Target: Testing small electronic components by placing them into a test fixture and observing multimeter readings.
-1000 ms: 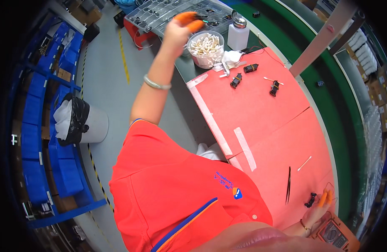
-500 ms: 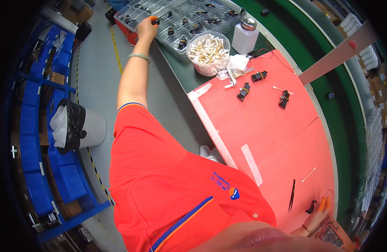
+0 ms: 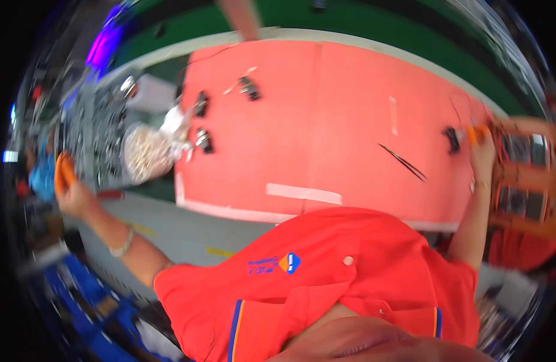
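My left hand (image 3: 74,190), with orange covers on its fingertips, is stretched far to the left beside the clear compartment tray (image 3: 100,160). Motion smears its fingers, and I cannot make out whether anything is between them. At the right end of the red mat (image 3: 332,133), my right hand (image 3: 482,154) also wears orange finger covers. Its fingers appear closed on a small black part (image 3: 451,140). Tweezers (image 3: 402,161) lie on the mat to the left of that hand. Several small black assemblies, one of them this assembly (image 3: 204,140), rest at the mat's left end.
A round tub of cotton swabs (image 3: 146,154) and a white pump bottle (image 3: 154,93) stand left of the mat, near crumpled white tissue (image 3: 175,127). Orange-framed devices (image 3: 522,199) stand at the right. A green belt (image 3: 350,21) runs behind the table.
The view has swung to the right, so the whole mat and the orange-framed devices show. My left hand has come off the tray's compartments to its near side. My right hand stays by the black part.
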Demonstrator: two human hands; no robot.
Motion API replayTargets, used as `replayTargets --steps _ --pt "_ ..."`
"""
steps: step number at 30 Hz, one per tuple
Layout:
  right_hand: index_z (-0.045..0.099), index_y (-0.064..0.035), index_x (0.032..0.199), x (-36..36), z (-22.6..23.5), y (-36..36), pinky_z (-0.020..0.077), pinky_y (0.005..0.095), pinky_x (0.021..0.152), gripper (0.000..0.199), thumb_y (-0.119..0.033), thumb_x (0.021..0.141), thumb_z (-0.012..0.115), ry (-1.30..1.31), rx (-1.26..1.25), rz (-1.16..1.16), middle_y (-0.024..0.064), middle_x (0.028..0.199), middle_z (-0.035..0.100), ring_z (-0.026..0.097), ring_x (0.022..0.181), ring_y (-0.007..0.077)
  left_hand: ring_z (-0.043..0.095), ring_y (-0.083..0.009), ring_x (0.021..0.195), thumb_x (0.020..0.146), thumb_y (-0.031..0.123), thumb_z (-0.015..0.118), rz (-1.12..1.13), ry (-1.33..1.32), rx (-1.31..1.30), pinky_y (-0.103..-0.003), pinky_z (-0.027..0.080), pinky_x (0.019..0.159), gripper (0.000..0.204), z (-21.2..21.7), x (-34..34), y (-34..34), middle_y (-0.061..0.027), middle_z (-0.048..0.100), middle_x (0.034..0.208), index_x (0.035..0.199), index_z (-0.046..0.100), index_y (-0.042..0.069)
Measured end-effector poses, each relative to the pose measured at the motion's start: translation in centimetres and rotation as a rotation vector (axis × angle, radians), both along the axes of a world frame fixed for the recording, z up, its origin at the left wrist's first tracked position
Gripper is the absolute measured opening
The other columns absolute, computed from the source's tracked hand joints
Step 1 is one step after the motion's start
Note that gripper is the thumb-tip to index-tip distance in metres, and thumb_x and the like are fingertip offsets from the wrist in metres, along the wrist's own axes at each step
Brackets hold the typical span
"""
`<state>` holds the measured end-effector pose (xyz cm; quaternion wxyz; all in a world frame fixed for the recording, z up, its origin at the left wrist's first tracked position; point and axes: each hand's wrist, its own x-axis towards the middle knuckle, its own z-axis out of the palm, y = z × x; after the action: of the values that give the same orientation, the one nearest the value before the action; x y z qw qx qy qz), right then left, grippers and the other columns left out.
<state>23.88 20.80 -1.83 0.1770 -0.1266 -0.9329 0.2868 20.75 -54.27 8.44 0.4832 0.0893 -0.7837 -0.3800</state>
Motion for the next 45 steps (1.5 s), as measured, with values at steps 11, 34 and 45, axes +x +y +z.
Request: replayTargets --steps 11,34,45 --pt "0.049 -0.0016 0.080 0.9 -1.3 -0.9 0.0409 0.0221 0.052 0.026 -0.016 0.069 0.067 -0.189 -0.095 -0.130 0.0066 0.069 0.056 0.054 0.064 0.0112 0.054 -0.0232 0.092 0.076 0.003 0.051 -0.940 -0.202 -0.653 -0.033 0.039 0.082 0.028 3.0 -9.8 34.9 -0.0090 0.056 0.103 0.101 0.058 0.012" --pt "0.044 -0.0021 0.102 -14.8 1.1 -3.3 0.0401 0.0238 0.068 0.024 -0.005 0.080 0.053 0.510 -1.338 0.298 0.0077 0.092 0.054 0.050 0.079 0.0115 0.056 -0.0140 0.072 0.086 0.022 0.043 -1.377 -0.683 -0.084 -0.025 0.043 0.067 0.025 -8.6 -17.6 55.7 -0.0077 0.059 0.081 0.096 0.049 0.000" --pt "0.043 -0.0011 0.105 -16.2 -1.6 -3.9 0.0398 0.0223 0.068 0.027 -0.007 0.081 0.053 0.393 -1.113 0.288 0.0070 0.096 0.053 0.050 0.081 0.0102 0.054 -0.0120 0.069 0.089 0.025 0.037 -1.529 -0.761 0.174 -0.025 0.044 0.068 0.028 -12.3 -19.1 55.6 -0.0069 0.057 0.078 0.095 0.047 -0.001"
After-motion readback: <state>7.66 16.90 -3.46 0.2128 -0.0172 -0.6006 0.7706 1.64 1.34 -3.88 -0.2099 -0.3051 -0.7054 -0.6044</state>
